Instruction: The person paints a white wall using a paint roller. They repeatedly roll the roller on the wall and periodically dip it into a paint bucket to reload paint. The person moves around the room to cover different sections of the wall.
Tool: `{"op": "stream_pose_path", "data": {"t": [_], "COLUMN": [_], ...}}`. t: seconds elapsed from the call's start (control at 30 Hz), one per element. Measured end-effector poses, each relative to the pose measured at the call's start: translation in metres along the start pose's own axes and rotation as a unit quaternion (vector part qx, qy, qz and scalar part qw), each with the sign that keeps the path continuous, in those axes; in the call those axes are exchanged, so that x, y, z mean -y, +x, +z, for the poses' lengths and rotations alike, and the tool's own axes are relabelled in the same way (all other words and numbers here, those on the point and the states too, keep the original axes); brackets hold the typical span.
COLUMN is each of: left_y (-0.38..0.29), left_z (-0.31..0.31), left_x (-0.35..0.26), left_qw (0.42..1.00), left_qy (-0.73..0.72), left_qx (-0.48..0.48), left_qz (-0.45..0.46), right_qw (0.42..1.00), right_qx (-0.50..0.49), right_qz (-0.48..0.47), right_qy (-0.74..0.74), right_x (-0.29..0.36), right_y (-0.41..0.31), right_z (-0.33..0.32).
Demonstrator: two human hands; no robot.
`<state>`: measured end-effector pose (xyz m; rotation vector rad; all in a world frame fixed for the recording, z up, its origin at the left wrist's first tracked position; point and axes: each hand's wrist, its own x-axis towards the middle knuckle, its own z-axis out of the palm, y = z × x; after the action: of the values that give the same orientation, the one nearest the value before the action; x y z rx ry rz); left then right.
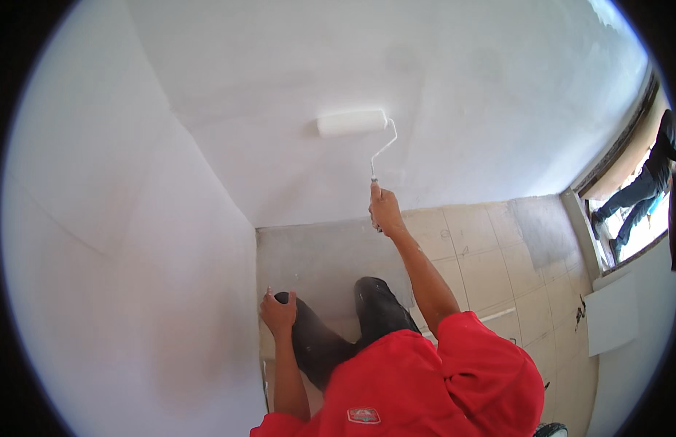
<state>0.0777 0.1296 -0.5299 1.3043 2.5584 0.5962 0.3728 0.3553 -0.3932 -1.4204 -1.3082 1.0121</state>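
My right hand (386,210) grips the handle of a paint roller, its thumb lying along the top of the grip. The white roller cover (351,124) is up against the pale wall (294,71) ahead, and its bent wire frame (383,146) runs down to the handle. My left hand (279,312) rests on my left knee beside the side wall (152,262), fingers spread, with no tool in it. Both knees, in dark trousers, are bent below the roller.
Tiles (480,273) cover the floor, with grey patches (327,262) near the wall. At the right, another person (641,188) stands in a doorway. A white panel (611,317) leans by the right wall. A round object (551,430) sits at the bottom edge.
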Motion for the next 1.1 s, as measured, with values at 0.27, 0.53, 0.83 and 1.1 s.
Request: {"op": "stream_pose_path", "data": {"t": [0.27,0.53,0.83,1.1], "left_y": [0.001,0.001,0.003,0.005], "left_z": [-0.004,0.003,0.007,0.01], "left_x": [-0.001,-0.012,-0.011,-0.015], "left_qw": [1.0,1.0,1.0,1.0], "left_qy": [0.0,0.01,0.019,0.019], "left_qx": [0.01,0.005,0.013,0.012], "left_qz": [-0.019,0.003,-0.008,-0.007], "right_qw": [0.991,0.997,0.995,0.999], "right_qx": [-0.104,-0.056,-0.04,-0.036], "right_qz": [-0.069,0.006,-0.048,0.015], "right_qy": [-0.043,-0.06,0.072,-0.024], "right_x": [0.056,-0.016,0.019,-0.111], "right_y": [0.042,0.027,0.057,0.028], "right_z": [-0.085,-0.078,-0.088,-0.059]}}
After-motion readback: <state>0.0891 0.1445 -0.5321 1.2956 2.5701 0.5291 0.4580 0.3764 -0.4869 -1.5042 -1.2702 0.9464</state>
